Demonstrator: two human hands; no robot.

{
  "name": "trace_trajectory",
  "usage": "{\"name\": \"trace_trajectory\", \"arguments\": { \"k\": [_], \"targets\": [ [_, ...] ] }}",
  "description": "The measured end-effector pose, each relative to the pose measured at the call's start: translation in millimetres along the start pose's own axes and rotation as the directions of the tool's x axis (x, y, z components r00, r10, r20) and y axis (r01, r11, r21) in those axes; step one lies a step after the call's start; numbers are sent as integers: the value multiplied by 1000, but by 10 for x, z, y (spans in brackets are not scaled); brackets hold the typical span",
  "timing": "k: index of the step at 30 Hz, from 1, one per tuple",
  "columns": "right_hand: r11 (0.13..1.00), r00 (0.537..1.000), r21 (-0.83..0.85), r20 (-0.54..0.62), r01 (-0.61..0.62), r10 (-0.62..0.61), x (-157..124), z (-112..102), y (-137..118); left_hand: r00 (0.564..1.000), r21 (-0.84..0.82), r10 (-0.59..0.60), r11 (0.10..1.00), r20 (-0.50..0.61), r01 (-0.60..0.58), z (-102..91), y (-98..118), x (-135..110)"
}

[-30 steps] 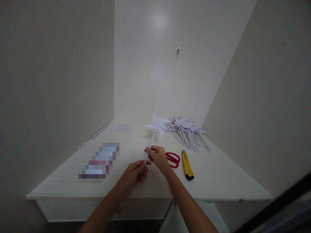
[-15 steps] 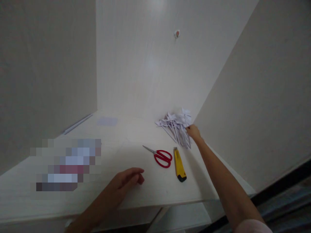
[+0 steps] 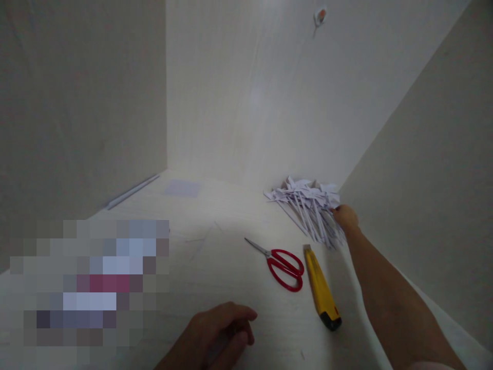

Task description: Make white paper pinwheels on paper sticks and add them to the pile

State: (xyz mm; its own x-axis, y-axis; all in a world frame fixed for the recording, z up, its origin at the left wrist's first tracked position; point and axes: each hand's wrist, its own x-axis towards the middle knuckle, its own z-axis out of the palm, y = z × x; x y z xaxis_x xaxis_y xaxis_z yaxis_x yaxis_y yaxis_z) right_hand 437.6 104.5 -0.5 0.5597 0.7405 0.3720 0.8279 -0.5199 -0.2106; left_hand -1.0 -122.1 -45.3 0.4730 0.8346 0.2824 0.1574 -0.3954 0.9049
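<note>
The right hand point(image 3: 345, 218) touched the pile point(image 3: 306, 205) of paper pinwheels at the surface's point(image 3: 215, 241) far right, its grip impossible to tell, while the left hand point(image 3: 221, 334) lay near, grip loosely curled and empty, with scissors point(image 3: 283, 264) and knife point(image 3: 321, 290) between.

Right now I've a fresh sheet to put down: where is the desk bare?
Bare desk lies between the small sheet at the back, the scissors and the left hand. Crowded on the right: scissors, knife, pinwheel pile, right hand.

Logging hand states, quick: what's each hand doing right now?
Left hand: open, loosely curled, holding nothing.
Right hand: touching the paper pinwheel pile; grip cannot be told.
</note>
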Motion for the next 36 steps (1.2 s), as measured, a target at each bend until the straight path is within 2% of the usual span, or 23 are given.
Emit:
{"name": "trace_trajectory", "arguments": {
  "k": [3,5,7,9,11,13,16,17,18,19,20,24,26,28,33,36],
  "targets": [
    [995,995,53,-54,82,-80,-43,-115,-71,998,19,38,999,45,-39,-13,-32,-2],
    [981,978,92,-134,171,-158,-75,-290,-263,998,17,14,1000,59,-15,-10,-41,-18],
    [943,938,131,-213,306,-275,-127,-498,-619,997,5,-59,998,39,59,-2,-29,-36],
    [859,865,173,-253,482,-434,-248,-666,-1130,988,-24,-148,989,33,149,5,0,-47],
    [720,751,219,-242,659,-614,-485,-723,-1739,978,-65,-207,976,33,209,11,29,-53],
    [531,585,270,-189,803,-788,-843,-639,-2357,975,-89,-222,971,23,223,19,49,-56],
    [270,311,337,-73,902,-948,-1471,-326,-3124,977,-26,-203,979,-60,202,38,60,-61],
    [215,242,352,-32,911,-970,-1655,-206,-3315,981,12,-162,986,-105,164,42,61,-63],
    [181,194,363,2,914,-981,-1807,-92,-3472,984,27,-132,990,-116,136,44,63,-64],
    [170,171,367,30,915,-985,-1922,11,-3598,988,34,-111,993,-106,115,43,66,-64],
    [176,167,365,55,914,-984,-1998,98,-3696,989,22,-105,994,-108,108,38,69,-64],
    [262,219,324,164,909,-962,-2020,284,-3882,986,-108,-147,985,-81,138,-14,96,-57],
    [275,219,303,205,912,-954,-1970,299,-3903,985,-185,-153,973,-80,137,-43,111,-57],
    [261,200,281,227,923,-953,-1944,281,-3910,982,-225,-179,961,-64,160,-58,121,-66],
    [194,141,192,260,962,-955,-2052,194,-3923,939,-221,-339,922,-59,319,-46,138,-121],
    [188,149,124,268,974,-952,-2164,152,-3943,930,-236,-363,911,-61,340,-60,176,-157]
  ]
}}
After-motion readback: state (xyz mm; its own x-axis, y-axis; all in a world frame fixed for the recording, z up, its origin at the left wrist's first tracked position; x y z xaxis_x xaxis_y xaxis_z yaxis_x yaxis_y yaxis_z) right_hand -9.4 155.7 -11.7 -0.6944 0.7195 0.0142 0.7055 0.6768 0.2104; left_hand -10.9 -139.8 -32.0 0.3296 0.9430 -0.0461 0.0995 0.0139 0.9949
